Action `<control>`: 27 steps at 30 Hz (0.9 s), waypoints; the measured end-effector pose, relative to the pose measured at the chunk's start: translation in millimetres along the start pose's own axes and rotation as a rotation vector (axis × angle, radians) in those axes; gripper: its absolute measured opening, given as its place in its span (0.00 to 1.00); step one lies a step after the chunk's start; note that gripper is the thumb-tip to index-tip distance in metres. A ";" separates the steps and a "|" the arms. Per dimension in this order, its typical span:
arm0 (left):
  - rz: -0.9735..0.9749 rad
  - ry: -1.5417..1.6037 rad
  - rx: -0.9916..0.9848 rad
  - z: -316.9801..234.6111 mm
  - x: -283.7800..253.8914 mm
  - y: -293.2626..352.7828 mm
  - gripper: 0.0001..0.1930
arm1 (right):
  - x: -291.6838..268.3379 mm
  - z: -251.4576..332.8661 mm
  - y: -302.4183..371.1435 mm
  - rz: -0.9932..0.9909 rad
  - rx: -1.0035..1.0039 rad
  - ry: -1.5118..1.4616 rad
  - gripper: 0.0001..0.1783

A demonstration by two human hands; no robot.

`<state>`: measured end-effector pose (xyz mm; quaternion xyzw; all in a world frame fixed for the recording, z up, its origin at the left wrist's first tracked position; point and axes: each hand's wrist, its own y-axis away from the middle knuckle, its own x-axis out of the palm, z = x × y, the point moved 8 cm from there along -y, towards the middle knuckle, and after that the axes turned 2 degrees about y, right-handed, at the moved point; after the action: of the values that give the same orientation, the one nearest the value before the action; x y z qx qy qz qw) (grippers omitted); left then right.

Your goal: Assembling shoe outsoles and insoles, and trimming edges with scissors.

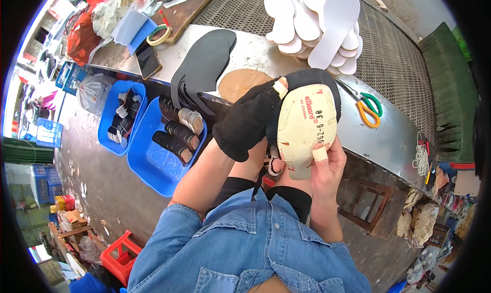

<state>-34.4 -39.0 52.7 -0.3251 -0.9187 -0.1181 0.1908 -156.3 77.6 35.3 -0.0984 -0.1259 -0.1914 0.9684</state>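
In front of me is a cream insole board (299,126) with red and black print, lying against a larger black sole-shaped sheet (312,77). My left hand (243,121), in a black glove with tape round the bare thumb tip, is closed on the black sheet's left edge. My right hand (330,172) is bare with a taped thumb; it pinches the board's lower right edge. Behind my left hand lies a tan rounded piece (243,82). Dark grey sole-shaped sheets (204,62) overhang the bench edge beside it. The fingers beneath the board are partly hidden.
White insoles (335,27) are piled on the metal bench (394,134). Scissors (369,111) with green and orange handles lie to the right. A phone (148,61) and tape roll (159,35) sit left. Blue tubs (151,165) hold small parts. A red stool (120,254) stands lower left.
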 end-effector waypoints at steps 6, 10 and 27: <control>-0.013 0.133 -0.097 7.7 -0.1 1.9 0.25 | 4.4 0.8 1.7 0.050 -0.029 0.030 0.21; -0.093 0.138 -0.128 21.3 -15.5 5.8 0.24 | 4.2 -2.6 3.7 0.040 -0.021 0.027 0.21; 0.211 0.352 0.126 -36.0 10.4 -14.2 0.29 | -6.6 4.8 -5.8 -0.022 -0.048 0.103 0.13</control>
<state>-41.1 -56.3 88.2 -0.3811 -0.8377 -0.0946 0.3795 -165.5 75.8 38.8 -0.1101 -0.0722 -0.2097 0.9689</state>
